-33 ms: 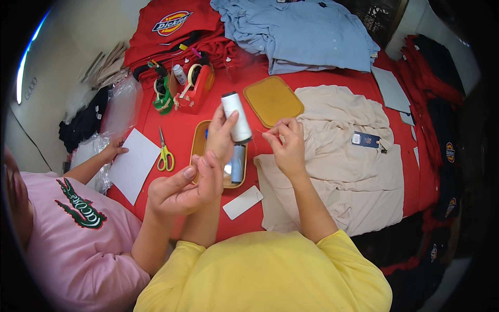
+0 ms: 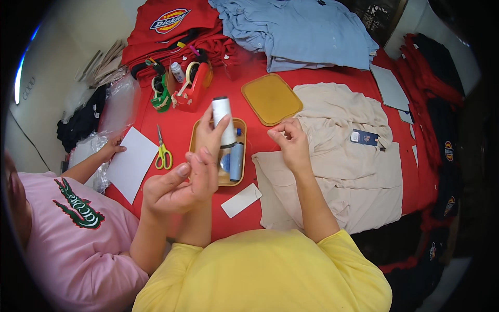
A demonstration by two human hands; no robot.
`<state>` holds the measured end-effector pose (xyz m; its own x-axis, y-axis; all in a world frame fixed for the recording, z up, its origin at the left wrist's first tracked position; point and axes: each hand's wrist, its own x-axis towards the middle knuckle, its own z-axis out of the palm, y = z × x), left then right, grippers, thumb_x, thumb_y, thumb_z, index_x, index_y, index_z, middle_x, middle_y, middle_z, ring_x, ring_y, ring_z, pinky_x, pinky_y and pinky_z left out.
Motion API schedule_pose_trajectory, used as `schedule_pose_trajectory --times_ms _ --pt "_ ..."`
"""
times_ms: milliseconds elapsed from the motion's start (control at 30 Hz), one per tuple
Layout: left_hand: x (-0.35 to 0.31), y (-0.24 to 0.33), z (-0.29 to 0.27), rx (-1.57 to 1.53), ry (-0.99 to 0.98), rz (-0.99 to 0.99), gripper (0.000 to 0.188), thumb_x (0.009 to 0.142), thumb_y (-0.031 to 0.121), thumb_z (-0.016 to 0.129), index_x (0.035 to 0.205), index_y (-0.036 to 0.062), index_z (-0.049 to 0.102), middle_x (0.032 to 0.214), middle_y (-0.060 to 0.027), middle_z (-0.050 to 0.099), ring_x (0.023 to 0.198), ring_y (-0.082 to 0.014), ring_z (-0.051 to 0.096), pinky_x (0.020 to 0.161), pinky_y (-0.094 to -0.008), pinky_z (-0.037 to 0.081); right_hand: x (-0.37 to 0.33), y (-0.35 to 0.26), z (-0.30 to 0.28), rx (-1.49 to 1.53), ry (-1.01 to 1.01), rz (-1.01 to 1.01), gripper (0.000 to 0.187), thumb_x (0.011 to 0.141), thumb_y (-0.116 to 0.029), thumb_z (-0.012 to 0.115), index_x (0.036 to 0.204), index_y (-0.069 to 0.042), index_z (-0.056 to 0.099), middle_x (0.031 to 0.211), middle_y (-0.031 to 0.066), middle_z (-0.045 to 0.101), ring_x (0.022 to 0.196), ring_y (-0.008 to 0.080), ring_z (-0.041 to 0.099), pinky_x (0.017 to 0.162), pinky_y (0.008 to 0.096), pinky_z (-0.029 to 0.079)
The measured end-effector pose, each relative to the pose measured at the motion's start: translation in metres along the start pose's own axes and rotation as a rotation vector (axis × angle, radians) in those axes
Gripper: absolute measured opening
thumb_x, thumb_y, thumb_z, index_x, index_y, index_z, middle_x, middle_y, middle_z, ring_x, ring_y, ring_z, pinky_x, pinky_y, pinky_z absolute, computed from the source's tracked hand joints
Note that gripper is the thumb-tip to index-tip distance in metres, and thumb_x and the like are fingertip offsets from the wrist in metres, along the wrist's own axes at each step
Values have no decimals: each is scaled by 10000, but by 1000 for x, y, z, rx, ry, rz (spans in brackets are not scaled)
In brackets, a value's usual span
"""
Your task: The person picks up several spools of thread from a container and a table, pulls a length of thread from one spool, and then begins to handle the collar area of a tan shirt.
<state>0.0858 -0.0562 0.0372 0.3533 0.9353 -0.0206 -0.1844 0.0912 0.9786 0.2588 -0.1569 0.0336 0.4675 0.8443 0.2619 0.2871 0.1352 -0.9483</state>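
My left hand (image 2: 209,134) is wrapped round a white spool of thread (image 2: 223,120), held tilted over a tan tray (image 2: 240,125). To its right, my right hand (image 2: 292,144) pinches a thin thread, barely visible between the hand and the spool. A blue spool (image 2: 236,162) lies in the tray below. Beside my right hand a beige garment (image 2: 332,177) is spread out, with a dark blue tag (image 2: 364,138) on it. A blank white tag (image 2: 241,200) lies in front of the tray. A co-worker's hand (image 2: 182,184) hides part of my left forearm.
Yellow-handled scissors (image 2: 164,156) and a mustard lid (image 2: 272,99) lie on the red table. Green (image 2: 161,96) and red (image 2: 192,92) tape dispensers stand behind. The co-worker's other hand (image 2: 110,149) holds a white sheet (image 2: 132,158). Red garments (image 2: 182,41) and light blue shirts (image 2: 296,36) are piled at the back.
My left hand has lowered the white spool slightly toward me and to the left. My right hand has moved a little to the right, widening the gap between them.
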Motion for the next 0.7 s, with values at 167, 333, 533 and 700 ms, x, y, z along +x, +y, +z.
schedule_pose_trajectory --times_ms 167,333,533,700 --pt "-51 -2 -28 988 147 115 636 784 213 692 1334 42 424 1098 -132 554 1013 -266 540 855 -370 445 7 17 -35 614 -56 388 16 810 -93 643 807 -97 628 861 -17 625 808 70 504 710 243 341" --pt "-56 -24 -12 1346 165 418 564 746 226 721 1252 75 524 1159 -100 525 1117 -307 424 931 -427 348 16 15 -61 598 -28 373 49 806 -111 656 770 -103 623 1129 28 588 879 66 524 769 282 366" --pt "-39 -15 107 418 -294 317 333 814 152 657 1105 -1 607 993 -109 640 811 -167 595 736 -302 464 5 7 -64 672 -148 313 45 826 -104 649 825 -59 644 1272 85 468 992 106 508 874 313 369" --pt "-53 -28 125 182 -448 -126 218 875 156 612 975 -32 659 767 -40 651 704 -75 582 676 -235 465 -2 26 -104 1057 -34 279 91 862 -67 605 948 -67 575 1106 72 566 882 140 546 814 315 436"
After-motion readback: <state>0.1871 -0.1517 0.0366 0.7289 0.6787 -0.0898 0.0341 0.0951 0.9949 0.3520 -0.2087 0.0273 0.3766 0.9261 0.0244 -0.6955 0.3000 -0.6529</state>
